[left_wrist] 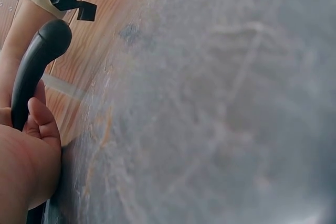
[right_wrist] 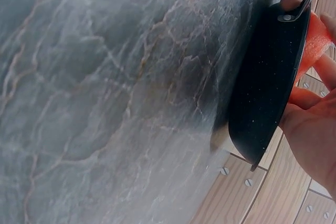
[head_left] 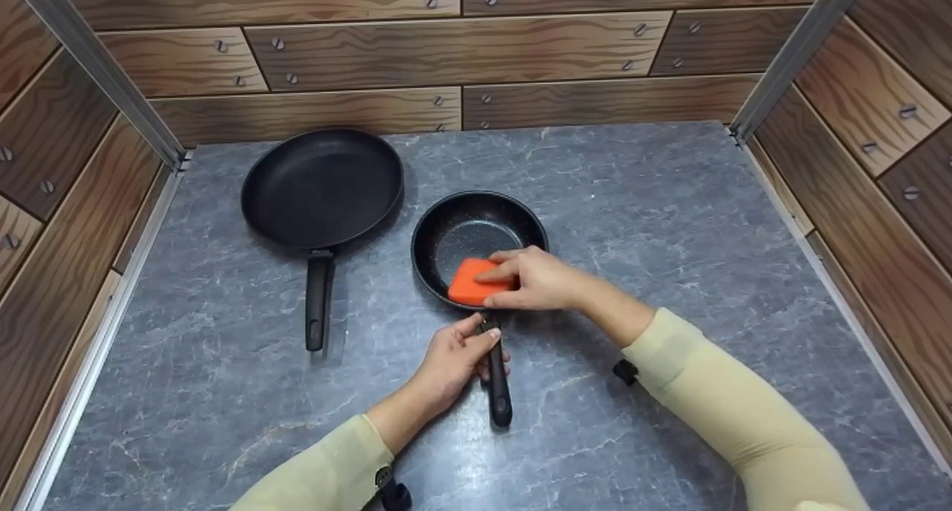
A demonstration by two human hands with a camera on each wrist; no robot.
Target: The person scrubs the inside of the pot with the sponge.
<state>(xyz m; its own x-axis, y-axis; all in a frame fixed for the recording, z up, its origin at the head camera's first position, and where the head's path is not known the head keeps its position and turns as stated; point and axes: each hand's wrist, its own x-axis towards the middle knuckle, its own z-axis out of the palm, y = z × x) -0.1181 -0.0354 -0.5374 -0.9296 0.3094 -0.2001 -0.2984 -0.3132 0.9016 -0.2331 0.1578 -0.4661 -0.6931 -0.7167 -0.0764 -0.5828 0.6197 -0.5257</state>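
Note:
A small black speckled frying pan (head_left: 476, 232) stands near the middle of the table, its handle (head_left: 500, 399) toward me. My left hand (head_left: 455, 358) grips that handle close to the pan, thumb on top; the left wrist view shows the handle's rounded end (left_wrist: 52, 38) sticking out past the fingers. With my right hand (head_left: 543, 279) I hold an orange sponge (head_left: 476, 284) against the near inside of the pan. In the right wrist view the pan's outer wall (right_wrist: 268, 82) hides most of the sponge (right_wrist: 315, 43).
A larger black frying pan (head_left: 323, 187) lies at the back left, its handle (head_left: 318, 303) pointing toward me. Wood-patterned panels (head_left: 461, 50) wall in the grey marbled table (head_left: 654, 191) at the back and sides.

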